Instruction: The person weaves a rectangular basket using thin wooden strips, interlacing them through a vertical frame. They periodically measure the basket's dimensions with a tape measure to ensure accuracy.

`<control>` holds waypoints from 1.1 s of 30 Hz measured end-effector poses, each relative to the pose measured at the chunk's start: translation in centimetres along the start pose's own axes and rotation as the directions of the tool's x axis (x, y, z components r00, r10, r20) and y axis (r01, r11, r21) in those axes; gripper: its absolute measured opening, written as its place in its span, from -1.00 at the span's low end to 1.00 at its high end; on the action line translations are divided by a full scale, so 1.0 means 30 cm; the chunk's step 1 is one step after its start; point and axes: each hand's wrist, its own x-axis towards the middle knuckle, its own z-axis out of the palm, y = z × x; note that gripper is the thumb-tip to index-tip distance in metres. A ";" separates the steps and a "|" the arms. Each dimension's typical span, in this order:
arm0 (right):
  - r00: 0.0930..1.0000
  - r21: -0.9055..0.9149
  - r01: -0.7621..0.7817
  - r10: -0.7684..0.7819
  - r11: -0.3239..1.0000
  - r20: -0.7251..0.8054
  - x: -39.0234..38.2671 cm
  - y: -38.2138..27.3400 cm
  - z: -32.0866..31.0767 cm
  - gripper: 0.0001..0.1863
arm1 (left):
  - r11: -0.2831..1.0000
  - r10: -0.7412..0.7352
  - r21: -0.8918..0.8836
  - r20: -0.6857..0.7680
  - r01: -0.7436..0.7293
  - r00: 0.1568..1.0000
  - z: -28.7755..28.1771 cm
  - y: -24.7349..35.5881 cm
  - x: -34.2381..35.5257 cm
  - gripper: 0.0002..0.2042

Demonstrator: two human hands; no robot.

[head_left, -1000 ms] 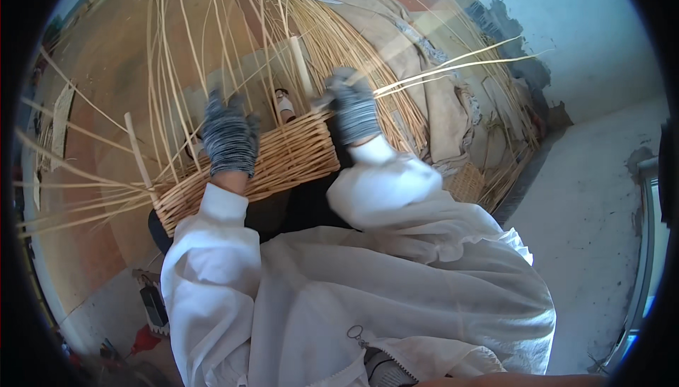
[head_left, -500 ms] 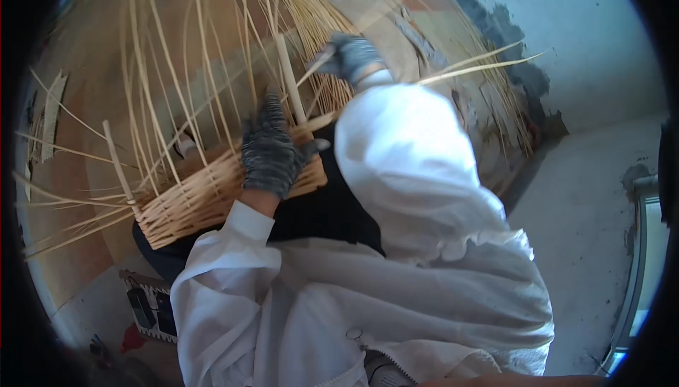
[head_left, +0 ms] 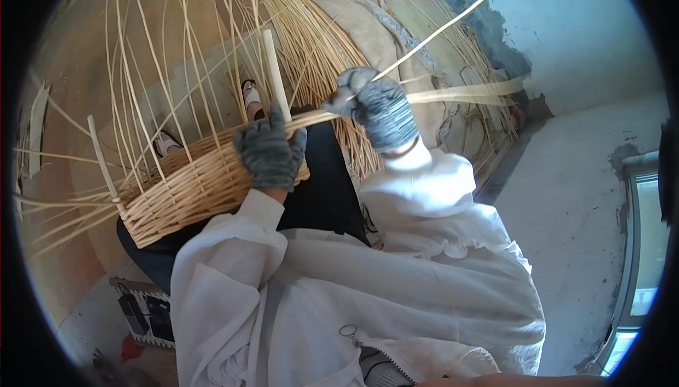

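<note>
A partly woven wicker basket side lies across my dark-trousered lap, with long pale rods standing up from it and thicker stakes at both ends. My left hand, in a grey knit glove, grips the basket's top edge near its right end, fingers bent over the weave. Just right of it, my right hand, gloved alike, is closed on pale weaving strands that run out from the basket's corner toward the upper right.
Bundles of loose rods lie on crumpled sacking ahead and to the right. My sandalled feet show beyond the basket. A rough plaster wall and window are at the right. A jagged-edged board with dark objects lies at lower left.
The basket has shifted left. My left hand has moved right along its edge to the right end. My right hand went up and away, then came back down with the strands, one now angled steeply.
</note>
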 end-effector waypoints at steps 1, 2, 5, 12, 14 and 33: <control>0.991 -0.008 0.021 -0.019 1.000 0.135 -0.032 -0.042 0.049 -0.77 | 0.999 -0.022 0.026 -0.022 0.022 1.000 -0.039 0.035 -0.003 -0.26; 0.960 -0.290 0.232 -0.170 0.929 0.222 -0.042 -0.086 0.090 -0.76 | 0.995 -0.073 0.062 -0.004 0.073 0.997 -0.073 0.072 0.007 -0.26; 0.829 -0.748 0.543 -0.100 0.381 0.551 0.023 -0.182 0.157 -0.70 | 0.955 0.113 -0.283 0.053 -0.093 0.992 -0.115 0.185 0.047 -0.54; 0.786 -0.987 0.083 0.600 0.141 0.152 0.390 0.068 0.186 -0.43 | 0.841 0.241 -0.458 -0.156 -0.287 0.958 -0.008 0.221 0.091 -0.80; 0.740 -0.982 0.056 0.653 0.180 0.162 0.409 0.119 0.187 -0.44 | 0.828 0.279 -0.501 -0.022 -0.252 0.960 0.003 0.233 0.093 -0.82; 0.948 -0.940 -0.315 -0.003 0.130 -0.318 0.170 0.263 0.280 -0.71 | 0.912 0.189 -0.409 0.400 -0.009 0.897 0.041 -0.125 0.532 -0.77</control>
